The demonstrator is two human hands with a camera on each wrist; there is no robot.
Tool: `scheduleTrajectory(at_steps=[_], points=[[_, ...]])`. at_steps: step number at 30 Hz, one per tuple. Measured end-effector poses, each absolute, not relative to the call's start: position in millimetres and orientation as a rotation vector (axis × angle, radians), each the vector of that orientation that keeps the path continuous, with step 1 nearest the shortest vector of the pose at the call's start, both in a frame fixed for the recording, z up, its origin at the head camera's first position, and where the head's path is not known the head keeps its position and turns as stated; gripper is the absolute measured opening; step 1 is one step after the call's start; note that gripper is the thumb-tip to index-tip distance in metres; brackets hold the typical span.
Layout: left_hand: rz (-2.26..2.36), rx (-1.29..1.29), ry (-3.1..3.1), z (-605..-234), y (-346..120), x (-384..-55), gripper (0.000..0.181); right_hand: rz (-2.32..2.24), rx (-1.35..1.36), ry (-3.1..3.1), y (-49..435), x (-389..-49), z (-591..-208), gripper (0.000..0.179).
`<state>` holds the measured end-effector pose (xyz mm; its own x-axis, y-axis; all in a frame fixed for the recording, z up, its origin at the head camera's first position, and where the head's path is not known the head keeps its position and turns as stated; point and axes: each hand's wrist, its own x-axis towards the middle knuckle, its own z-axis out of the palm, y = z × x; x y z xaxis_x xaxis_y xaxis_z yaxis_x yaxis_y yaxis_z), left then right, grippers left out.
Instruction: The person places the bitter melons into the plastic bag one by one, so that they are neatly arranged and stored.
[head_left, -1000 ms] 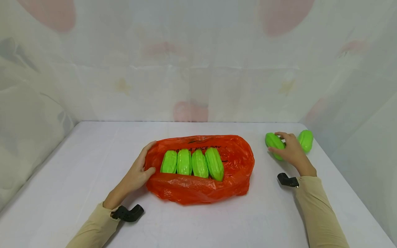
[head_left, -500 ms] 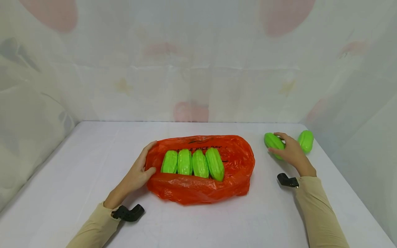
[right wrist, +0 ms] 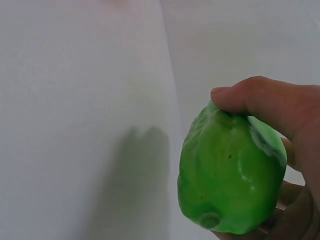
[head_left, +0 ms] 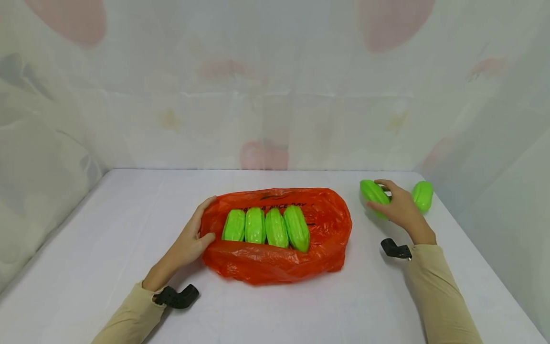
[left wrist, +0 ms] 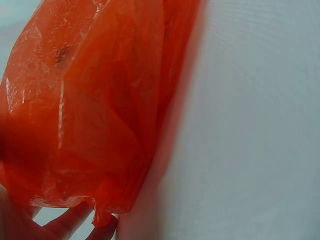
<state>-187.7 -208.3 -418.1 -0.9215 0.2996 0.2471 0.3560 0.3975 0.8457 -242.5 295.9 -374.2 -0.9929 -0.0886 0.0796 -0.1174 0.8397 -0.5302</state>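
Observation:
A red plastic bag (head_left: pixel 275 267) lies with its mouth open in the middle of the table, dark lettering on its far inner side. Several ribbed bright green gourds (head_left: pixel 255 225) sit side by side in it. My left hand (head_left: pixel 193 236) grips the bag's left end, thumb on the near side; in the left wrist view its fingers (left wrist: pixel 70 220) are partly hidden by the plastic. Over at the right, my right hand (head_left: pixel 401 208) holds another green gourd (right wrist: pixel 230 170) between thumb and fingers. Its shadow on the tabletop suggests it is slightly raised.
One more green gourd (head_left: pixel 423 196) lies near the table's far right corner, just beyond my right hand. The white table (head_left: pixel 275 315) meets a patterned curtain (head_left: pixel 275 114) at the back. Black wrist cameras (head_left: pixel 177 296) are strapped on both sleeves.
My right hand has moved slightly left and away from me with the gourd, apparently lifting it a little. The left hand and the bag stay where they were.

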Motion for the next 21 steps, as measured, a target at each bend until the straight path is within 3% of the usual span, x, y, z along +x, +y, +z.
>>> scheduleTrajectory(at_steps=[21], points=[[-1.56, -0.603, -2.588, -416.3, -208.0, -187.1, 0.082, 0.916, 0.227, -2.939, 274.0, -234.5, -352.0, 0.071]])
